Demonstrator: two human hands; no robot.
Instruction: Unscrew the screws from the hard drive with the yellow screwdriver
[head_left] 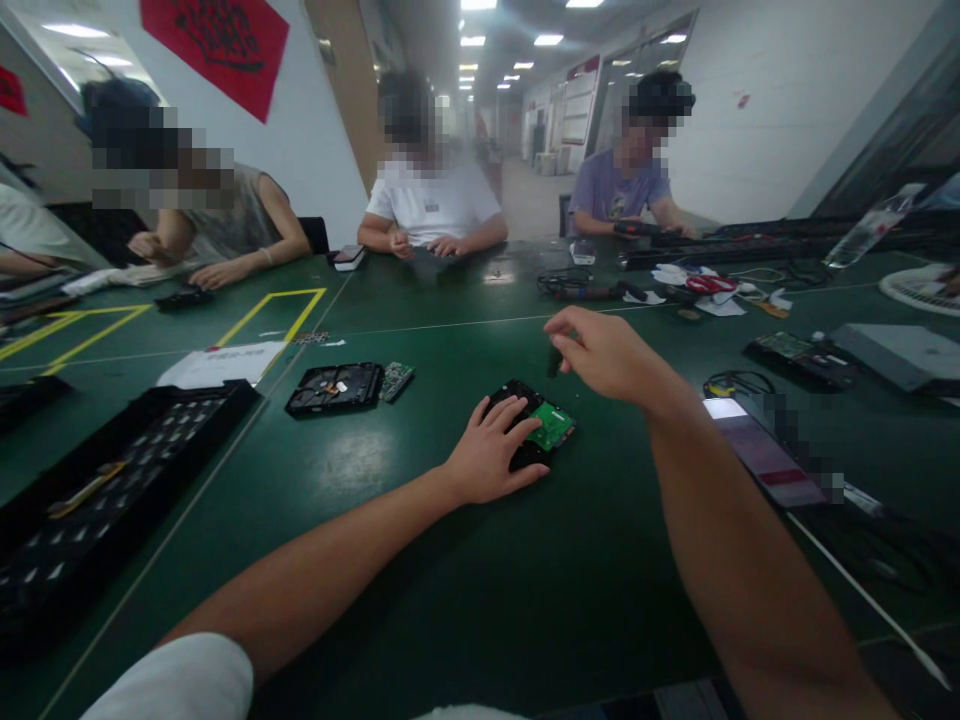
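Note:
A hard drive point(517, 393) with a green circuit board point(555, 426) on its upper face lies on the green table in front of me. My left hand point(499, 445) rests over the drive's near left side, fingers spread across it and thumb along the near edge. Beyond the drive and to its right, my right hand point(596, 350) is raised with the fingertips pinched together. A short dark tool point(554, 362) points down from those fingers, apart from the drive; its exact kind is unclear.
To the left lie another hard drive point(334, 388), a loose circuit board point(396, 381) and a long black tray point(112, 490). A phone point(772, 455), cables, another drive point(801, 358) and a grey box point(900, 355) are on the right. Several people sit across the table.

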